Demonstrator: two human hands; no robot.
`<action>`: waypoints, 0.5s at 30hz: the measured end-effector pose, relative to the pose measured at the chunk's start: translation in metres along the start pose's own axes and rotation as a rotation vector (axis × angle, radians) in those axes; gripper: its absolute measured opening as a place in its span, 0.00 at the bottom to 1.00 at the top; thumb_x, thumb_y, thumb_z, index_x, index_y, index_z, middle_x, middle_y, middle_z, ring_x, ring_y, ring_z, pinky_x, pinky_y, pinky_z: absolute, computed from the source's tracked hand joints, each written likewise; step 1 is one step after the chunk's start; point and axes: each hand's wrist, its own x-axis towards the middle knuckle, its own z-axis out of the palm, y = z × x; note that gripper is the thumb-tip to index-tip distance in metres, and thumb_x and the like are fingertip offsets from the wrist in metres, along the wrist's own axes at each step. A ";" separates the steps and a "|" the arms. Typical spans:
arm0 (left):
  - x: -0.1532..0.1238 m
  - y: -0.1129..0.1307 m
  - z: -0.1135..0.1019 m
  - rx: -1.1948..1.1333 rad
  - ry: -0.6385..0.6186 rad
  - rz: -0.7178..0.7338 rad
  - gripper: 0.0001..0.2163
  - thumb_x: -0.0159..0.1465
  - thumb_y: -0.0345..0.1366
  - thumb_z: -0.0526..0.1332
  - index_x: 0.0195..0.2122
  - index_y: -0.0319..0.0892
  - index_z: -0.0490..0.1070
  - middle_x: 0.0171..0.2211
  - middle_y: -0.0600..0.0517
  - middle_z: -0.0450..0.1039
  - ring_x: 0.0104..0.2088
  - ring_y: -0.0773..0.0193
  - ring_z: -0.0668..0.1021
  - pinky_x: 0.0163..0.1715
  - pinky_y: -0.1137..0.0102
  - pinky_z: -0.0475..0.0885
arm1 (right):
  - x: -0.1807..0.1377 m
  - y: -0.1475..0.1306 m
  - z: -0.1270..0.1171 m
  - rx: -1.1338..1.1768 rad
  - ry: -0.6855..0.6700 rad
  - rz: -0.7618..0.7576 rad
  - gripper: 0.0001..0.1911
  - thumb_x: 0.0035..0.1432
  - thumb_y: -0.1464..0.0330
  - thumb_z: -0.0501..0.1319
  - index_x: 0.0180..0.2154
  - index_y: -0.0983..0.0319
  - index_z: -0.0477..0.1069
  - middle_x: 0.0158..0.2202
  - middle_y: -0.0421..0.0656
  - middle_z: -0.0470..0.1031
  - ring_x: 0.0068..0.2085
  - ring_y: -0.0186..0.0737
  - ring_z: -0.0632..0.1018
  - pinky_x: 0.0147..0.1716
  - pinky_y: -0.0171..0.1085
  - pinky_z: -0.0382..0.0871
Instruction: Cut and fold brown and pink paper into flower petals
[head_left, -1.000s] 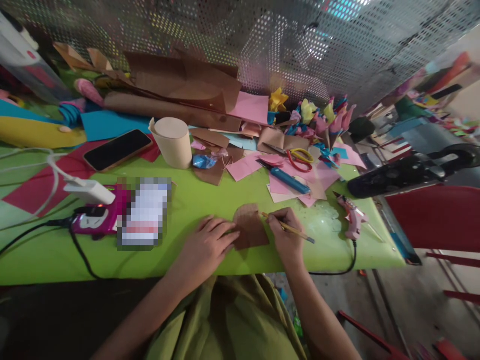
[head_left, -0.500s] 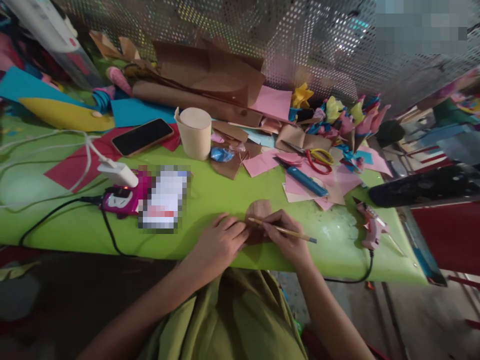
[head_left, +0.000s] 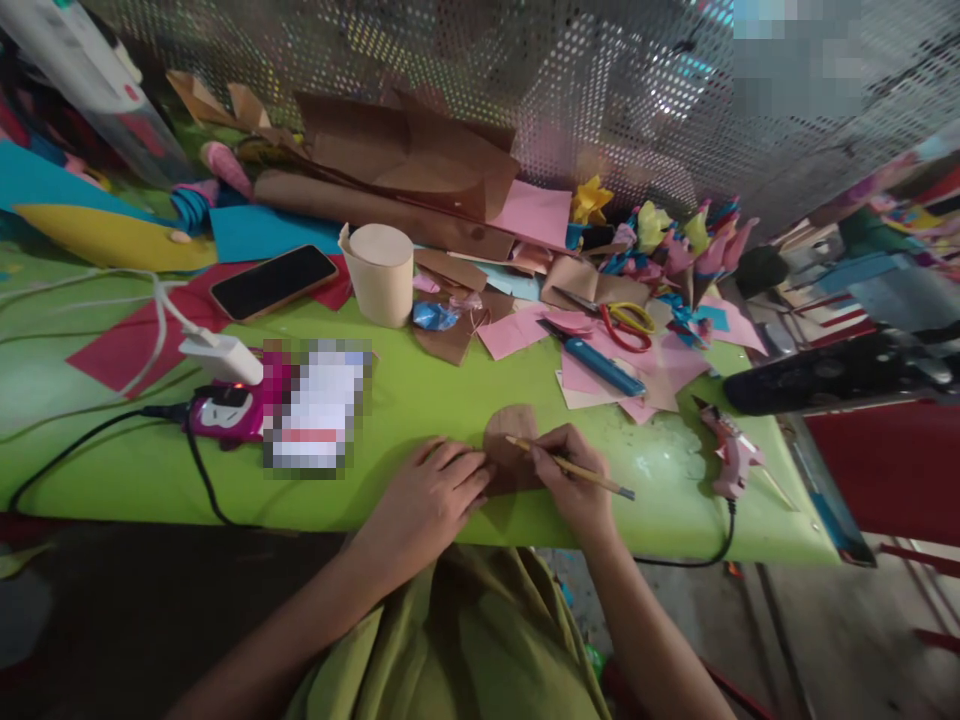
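A small piece of brown paper [head_left: 511, 472] with a rounded top lies on the green table [head_left: 420, 400] in front of me. My left hand [head_left: 435, 490] rests flat at its left side, fingers stretched out and fingertips on its edge. Between the thumb and fingers of my right hand [head_left: 577, 480] is a pencil [head_left: 592, 475], slanted with its tip over the upper part of the paper. The pencil's far end points right. Whether the tip touches the paper, I cannot tell.
Left of my hands are a lit phone [head_left: 319, 410], a pink power strip [head_left: 232, 410] and a dark phone [head_left: 274, 283]. Behind stand a cream paper roll [head_left: 381, 275], scissors [head_left: 626, 325] and a blue cutter [head_left: 604, 365] on pink paper. A glue gun [head_left: 731, 455] lies right.
The whole view has shifted slightly, so the table things appear a little further left. The pencil tip has moved slightly right relative to the brown paper. Both hands keep their grips.
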 end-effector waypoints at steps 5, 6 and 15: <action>-0.001 -0.002 0.000 0.015 -0.015 0.001 0.13 0.70 0.34 0.57 0.54 0.43 0.72 0.51 0.48 0.76 0.51 0.57 0.73 0.54 0.59 0.67 | -0.001 0.006 -0.001 -0.061 0.211 0.055 0.07 0.53 0.65 0.60 0.24 0.57 0.66 0.20 0.37 0.72 0.22 0.37 0.71 0.23 0.35 0.62; -0.001 -0.002 0.000 0.018 -0.017 0.005 0.13 0.70 0.34 0.58 0.54 0.43 0.72 0.51 0.49 0.76 0.51 0.57 0.73 0.54 0.59 0.66 | -0.001 0.007 -0.001 -0.069 0.237 0.061 0.07 0.53 0.66 0.60 0.24 0.57 0.66 0.20 0.37 0.72 0.23 0.37 0.71 0.24 0.35 0.63; 0.000 -0.003 -0.003 0.041 -0.034 0.031 0.14 0.67 0.29 0.60 0.53 0.45 0.72 0.51 0.49 0.75 0.52 0.55 0.73 0.53 0.57 0.68 | -0.005 0.011 -0.003 0.024 0.283 0.067 0.07 0.54 0.65 0.61 0.26 0.58 0.67 0.22 0.37 0.72 0.24 0.37 0.72 0.26 0.36 0.64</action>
